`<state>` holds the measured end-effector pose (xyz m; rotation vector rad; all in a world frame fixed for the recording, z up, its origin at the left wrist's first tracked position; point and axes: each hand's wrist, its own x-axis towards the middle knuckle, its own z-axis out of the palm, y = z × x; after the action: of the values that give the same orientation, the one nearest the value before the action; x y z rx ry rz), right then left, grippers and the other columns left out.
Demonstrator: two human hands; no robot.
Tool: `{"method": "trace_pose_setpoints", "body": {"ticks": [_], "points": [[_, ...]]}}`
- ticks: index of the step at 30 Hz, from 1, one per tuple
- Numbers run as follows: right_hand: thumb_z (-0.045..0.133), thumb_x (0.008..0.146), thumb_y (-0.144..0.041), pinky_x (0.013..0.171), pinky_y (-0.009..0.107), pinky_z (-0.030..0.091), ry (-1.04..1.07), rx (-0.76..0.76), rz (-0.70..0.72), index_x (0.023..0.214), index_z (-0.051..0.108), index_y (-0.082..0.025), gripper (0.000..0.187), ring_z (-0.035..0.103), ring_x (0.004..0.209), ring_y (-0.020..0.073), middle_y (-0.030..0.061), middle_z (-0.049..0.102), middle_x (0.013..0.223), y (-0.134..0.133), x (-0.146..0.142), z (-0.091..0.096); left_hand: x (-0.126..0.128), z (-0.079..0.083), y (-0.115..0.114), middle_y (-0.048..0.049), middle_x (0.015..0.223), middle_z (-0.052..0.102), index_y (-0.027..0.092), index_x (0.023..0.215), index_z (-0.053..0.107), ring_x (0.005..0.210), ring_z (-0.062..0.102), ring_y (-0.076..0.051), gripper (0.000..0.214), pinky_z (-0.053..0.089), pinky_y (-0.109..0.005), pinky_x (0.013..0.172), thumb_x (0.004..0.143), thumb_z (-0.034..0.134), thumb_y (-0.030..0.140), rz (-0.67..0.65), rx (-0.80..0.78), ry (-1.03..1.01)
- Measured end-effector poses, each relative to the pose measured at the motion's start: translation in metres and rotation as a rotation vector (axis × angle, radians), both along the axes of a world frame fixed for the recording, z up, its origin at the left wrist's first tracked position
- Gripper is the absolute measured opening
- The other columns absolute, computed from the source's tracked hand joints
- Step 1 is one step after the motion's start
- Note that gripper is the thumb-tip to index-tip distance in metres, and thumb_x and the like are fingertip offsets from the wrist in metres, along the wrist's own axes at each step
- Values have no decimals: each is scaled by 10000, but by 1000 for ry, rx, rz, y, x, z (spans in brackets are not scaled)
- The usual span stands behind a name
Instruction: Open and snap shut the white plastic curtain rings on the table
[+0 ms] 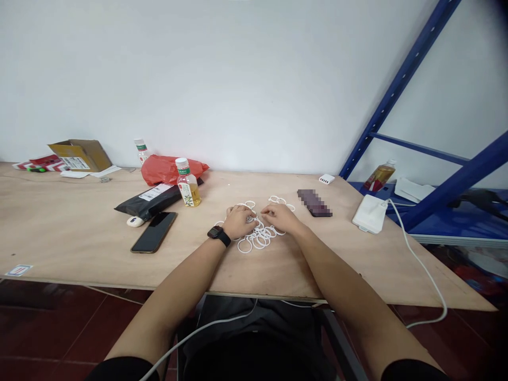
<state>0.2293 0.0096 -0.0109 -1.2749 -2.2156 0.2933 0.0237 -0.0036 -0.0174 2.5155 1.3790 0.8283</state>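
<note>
Bare forearms point(170, 301) reach forward over a plywood tabletop point(71, 238) to a loose heap of white plastic rings point(257, 238) near its middle. Left hand point(238, 222), wearing a black smartwatch point(219, 235), curls over the heap; right hand point(278, 218) lies palm-down, fingers among the rings. Both look partly closed, but whether either pinches a ring cannot be told.

Smartphone point(154, 232) beside left hand point(239, 222); gap between
</note>
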Motion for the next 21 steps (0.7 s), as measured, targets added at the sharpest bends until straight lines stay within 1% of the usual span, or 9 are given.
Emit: {"method": "trace_pose_setpoints", "body": {"ticks": [2, 3, 6, 10, 12, 14, 17, 21], "points": [[610, 826, -261, 701, 252, 451, -23, -70, 78, 879, 738, -232, 142, 643, 800, 167, 14, 725, 849, -5, -7, -1, -1, 0, 0, -57, 1027, 689, 268, 904, 734, 1045, 556, -271, 199, 359, -452, 935, 792, 643, 405, 24, -2, 15], [615, 827, -288, 674, 244, 442, -29, -97, 92, 879, 740, -235, 145, 641, 773, 164, 10, 725, 831, -7, -10, -1, -1, 0, 1, -57, 1025, 692, 267, 899, 734, 1038, 559, -270, 186, 356, -453, 932, 794, 636, 385, 39, -3, 20], [623, 825, -346, 622, 237, 417, -35, -132, 75, 856, 740, -228, 169, 631, 715, 159, 11, 727, 800, -10, -13, -2, -1, 0, 1, -55, 1026, 701, 262, 867, 733, 1033, 566, -275, 145, 343, -467, 929, 787, 627, 319, 74, -6, 15], [617, 802, -253, 636, 244, 408, -30, -93, 50, 782, 739, -218, 129, 629, 723, 160, 16, 727, 777, -10, -16, -3, -1, -2, 3, -54, 1026, 704, 260, 843, 733, 1033, 573, -278, 127, 335, -473, 935, 779, 637, 315, 64, 4, -11], [598, 796, -214, 632, 243, 405, -2, -82, 47, 762, 738, -216, 144, 624, 711, 153, 12, 724, 764, -11, -18, -2, -1, -3, 4, -54, 1024, 703, 259, 841, 733, 1034, 574, -276, 121, 331, -471, 943, 784, 641, 314, 57, 10, -23], [576, 804, -204, 628, 240, 407, 61, -91, 45, 761, 739, -212, 169, 617, 695, 144, 8, 720, 757, -13, -20, -1, -1, -2, 5, -51, 1027, 702, 257, 836, 730, 1036, 575, -268, 110, 327, -466, 950, 796, 636, 297, 60, 12, -40], [565, 817, -226, 619, 236, 421, 215, -122, 32, 783, 743, -193, 184, 608, 670, 136, 13, 717, 748, -14, -22, 1, -2, 0, 5, -33, 1036, 701, 256, 853, 717, 1041, 577, -245, 113, 325, -450, 955, 832, 608, 279, 70, 6, -81], [640, 777, -312, 611, 243, 454, 462, -148, -25, 837, 732, -170, 179, 610, 663, 141, 34, 716, 770, -10, -23, 1, -1, 4, 4, -11, 1034, 699, 257, 880, 696, 1037, 579, -216, 126, 327, -422, 965, 875, 575, 290, 65, 9, -163]]}}
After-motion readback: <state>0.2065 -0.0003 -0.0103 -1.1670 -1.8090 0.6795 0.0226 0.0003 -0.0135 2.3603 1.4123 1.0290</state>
